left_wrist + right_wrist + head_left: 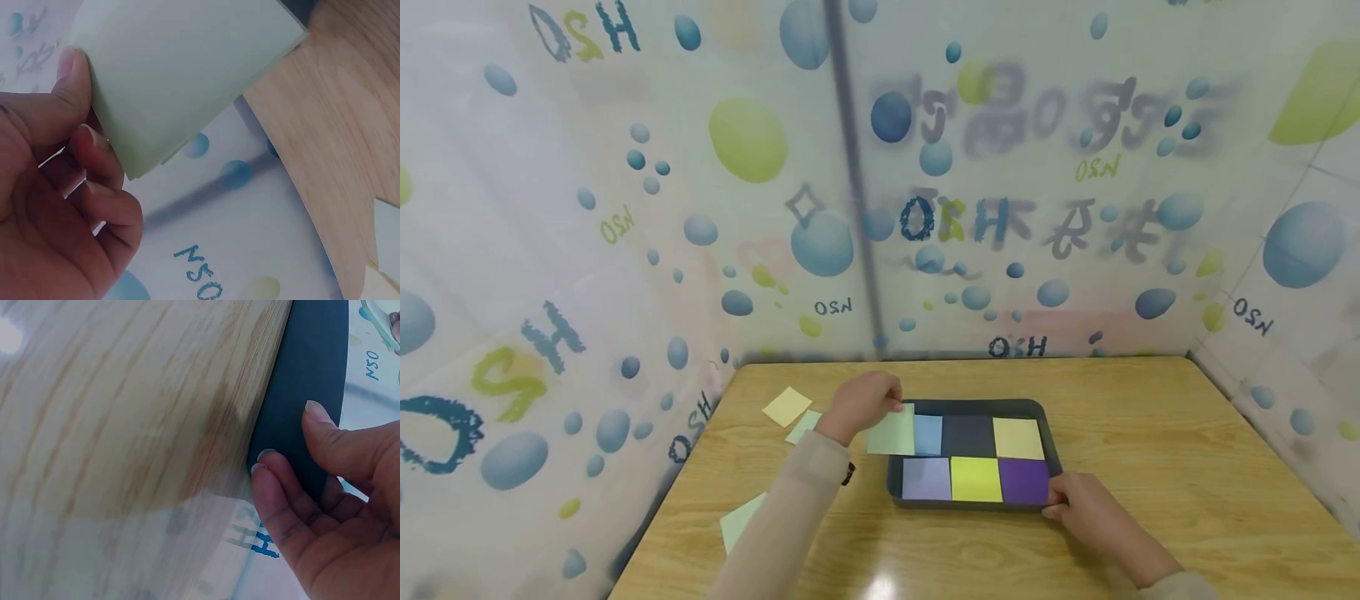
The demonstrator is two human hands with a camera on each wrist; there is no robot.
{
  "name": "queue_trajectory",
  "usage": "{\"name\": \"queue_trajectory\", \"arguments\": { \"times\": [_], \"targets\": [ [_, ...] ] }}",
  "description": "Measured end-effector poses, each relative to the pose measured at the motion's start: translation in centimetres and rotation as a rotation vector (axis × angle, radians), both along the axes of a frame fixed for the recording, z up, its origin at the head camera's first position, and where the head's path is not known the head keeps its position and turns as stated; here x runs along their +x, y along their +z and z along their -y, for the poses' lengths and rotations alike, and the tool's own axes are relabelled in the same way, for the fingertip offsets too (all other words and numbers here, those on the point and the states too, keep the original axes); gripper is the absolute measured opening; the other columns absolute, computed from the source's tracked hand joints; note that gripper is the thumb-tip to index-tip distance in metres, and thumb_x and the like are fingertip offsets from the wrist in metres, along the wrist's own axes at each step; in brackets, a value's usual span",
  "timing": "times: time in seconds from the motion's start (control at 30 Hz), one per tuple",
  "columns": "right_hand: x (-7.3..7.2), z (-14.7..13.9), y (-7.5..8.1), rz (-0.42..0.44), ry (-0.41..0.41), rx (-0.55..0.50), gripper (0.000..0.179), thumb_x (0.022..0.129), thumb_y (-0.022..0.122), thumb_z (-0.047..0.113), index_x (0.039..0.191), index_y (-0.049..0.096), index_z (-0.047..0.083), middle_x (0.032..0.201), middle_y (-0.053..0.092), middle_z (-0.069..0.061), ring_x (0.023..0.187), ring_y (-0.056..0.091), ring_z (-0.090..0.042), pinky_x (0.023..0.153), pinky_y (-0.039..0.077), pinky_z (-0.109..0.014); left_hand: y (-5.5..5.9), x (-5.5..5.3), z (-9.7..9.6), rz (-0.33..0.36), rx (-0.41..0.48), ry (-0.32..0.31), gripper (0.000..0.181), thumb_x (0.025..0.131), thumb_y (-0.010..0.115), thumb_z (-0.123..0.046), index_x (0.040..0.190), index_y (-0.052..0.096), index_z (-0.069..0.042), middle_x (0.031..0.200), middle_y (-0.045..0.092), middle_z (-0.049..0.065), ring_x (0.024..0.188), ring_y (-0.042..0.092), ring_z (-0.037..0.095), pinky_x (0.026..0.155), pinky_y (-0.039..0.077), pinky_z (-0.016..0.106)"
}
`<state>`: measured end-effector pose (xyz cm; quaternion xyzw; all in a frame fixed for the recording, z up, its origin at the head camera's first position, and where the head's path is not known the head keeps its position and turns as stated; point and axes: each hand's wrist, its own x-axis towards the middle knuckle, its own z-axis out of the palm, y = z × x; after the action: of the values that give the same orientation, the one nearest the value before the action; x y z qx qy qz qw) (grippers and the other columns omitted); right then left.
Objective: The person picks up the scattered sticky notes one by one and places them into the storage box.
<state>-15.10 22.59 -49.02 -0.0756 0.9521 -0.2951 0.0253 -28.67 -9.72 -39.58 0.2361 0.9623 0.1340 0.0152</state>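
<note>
My left hand (861, 406) pinches a pale green square of paper (891, 429) by its edge, between thumb and finger. The paper overlaps the left end of a dark grey tray (967, 437) in the head view. In the left wrist view, a second edge shows along the green paper (181, 75). My right hand (1082, 504) grips the tray's near right corner, thumb on the wall and fingertips under the edge. Inside the tray lie a partly covered blue square (930, 432), a cream one (1018, 439), a lavender one (927, 479), a bright yellow one (976, 479) and a purple one (1024, 481).
Left of the tray on the wooden table (1150, 433) lie a cream square (787, 407), a pale green square (803, 427) and another pale green one (741, 523), the last two partly behind my left arm. Patterned curtain-like walls (1000, 275) border the table.
</note>
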Motion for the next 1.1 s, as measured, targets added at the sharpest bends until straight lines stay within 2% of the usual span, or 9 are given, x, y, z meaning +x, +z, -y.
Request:
{"name": "queue_trajectory", "arguments": {
  "times": [0.37,0.8,1.1],
  "targets": [
    [0.1,0.1,0.0,-0.013,0.011,0.001,0.030,0.081,0.079,0.005,0.064,0.056,0.014,0.066,0.051,0.005,0.065,0.044,-0.010,0.057,0.036,-0.023,-0.2,-0.3,-2.4,0.028,-0.006,-0.011,0.010,0.096,0.071,-0.027,0.091,0.071,-0.018,0.087,0.068,-0.008,0.075,0.056,0.010,0.069,0.049,0.029],
    [0.1,-0.1,0.0,-0.010,0.019,-0.002,0.030,0.082,0.079,0.003,0.065,0.057,0.013,0.066,0.051,0.005,0.065,0.044,-0.010,0.057,0.036,-0.023,-0.8,-0.5,-4.9,0.024,-0.025,-0.019,0.011,0.094,0.073,-0.029,0.087,0.071,-0.021,0.083,0.066,-0.010,0.072,0.055,0.010,0.064,0.047,0.027],
    [0.0,0.0,0.1,0.025,0.003,-0.017,0.029,0.083,0.078,0.003,0.066,0.057,0.012,0.067,0.052,0.003,0.067,0.046,-0.013,0.058,0.037,-0.024,-1.0,-0.5,-6.6,0.034,-0.033,-0.023,0.013,0.094,0.072,-0.031,0.086,0.070,-0.021,0.082,0.065,-0.010,0.071,0.054,0.010,0.063,0.046,0.026]
  ]
}}
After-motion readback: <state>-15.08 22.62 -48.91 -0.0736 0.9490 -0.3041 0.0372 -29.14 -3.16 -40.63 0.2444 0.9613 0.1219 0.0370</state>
